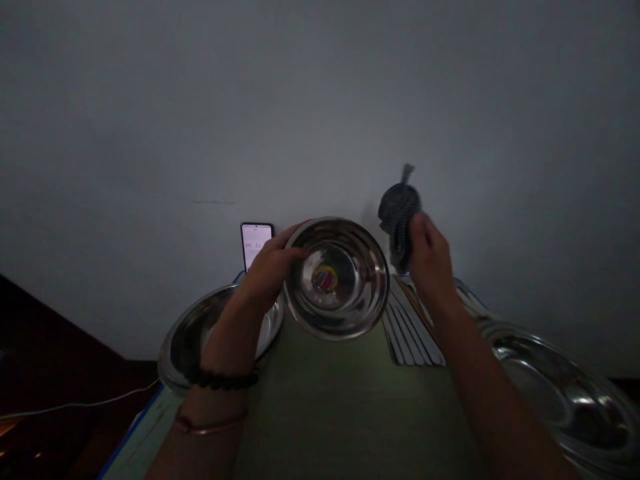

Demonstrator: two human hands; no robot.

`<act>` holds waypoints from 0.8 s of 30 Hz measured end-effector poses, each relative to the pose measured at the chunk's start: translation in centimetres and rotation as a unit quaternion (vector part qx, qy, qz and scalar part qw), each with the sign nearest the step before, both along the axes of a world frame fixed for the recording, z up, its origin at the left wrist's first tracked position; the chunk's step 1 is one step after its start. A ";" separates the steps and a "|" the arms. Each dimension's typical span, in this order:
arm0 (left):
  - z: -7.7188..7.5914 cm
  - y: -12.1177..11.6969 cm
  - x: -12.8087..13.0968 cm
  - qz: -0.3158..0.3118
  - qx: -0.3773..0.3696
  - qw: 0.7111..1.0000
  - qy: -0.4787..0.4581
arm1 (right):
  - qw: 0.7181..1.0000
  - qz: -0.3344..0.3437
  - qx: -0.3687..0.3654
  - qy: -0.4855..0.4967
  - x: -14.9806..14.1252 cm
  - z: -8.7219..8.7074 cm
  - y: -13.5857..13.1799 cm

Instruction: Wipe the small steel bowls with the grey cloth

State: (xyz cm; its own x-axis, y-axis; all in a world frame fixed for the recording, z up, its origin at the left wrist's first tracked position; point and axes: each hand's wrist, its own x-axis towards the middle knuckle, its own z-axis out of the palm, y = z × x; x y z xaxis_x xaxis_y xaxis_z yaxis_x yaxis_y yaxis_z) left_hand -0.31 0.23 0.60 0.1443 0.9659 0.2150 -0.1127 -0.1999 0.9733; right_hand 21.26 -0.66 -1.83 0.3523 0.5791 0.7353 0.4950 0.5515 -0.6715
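Note:
My left hand grips the left rim of a shiny steel bowl and holds it tilted up, its inside facing me, with a small coloured sticker at its bottom. To the right of the bowl, my right hand is closed on a bunched dark cloth, raised just clear of the bowl's rim. My left wrist wears a dark bead bracelet and a thin bangle.
A large steel plate lies at the left under my forearm. Another steel plate sits at the right. A striped cloth lies on the green table top. A lit phone leans against the grey wall.

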 end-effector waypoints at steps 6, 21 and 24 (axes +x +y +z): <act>-0.4 -1.1 2.8 -0.086 -0.002 0.996 0.020 | 0.950 0.006 -0.090 -0.298 -1.6 -1.9 0.1; -0.2 -0.9 3.2 0.040 0.227 0.968 -0.102 | 0.979 -0.105 -0.147 -0.099 -0.4 -0.6 0.0; -0.9 -0.6 3.8 0.191 0.296 0.927 -0.127 | 0.982 -0.068 -0.167 -0.050 -1.9 -1.3 0.3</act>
State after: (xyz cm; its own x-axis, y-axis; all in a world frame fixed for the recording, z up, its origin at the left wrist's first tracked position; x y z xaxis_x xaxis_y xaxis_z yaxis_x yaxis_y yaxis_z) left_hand 3.44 -0.39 -0.32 -0.3119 0.6372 0.7047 -0.1335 -0.7638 0.6315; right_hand 19.37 -0.41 -3.08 0.3784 0.7458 0.5482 0.6223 0.2334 -0.7471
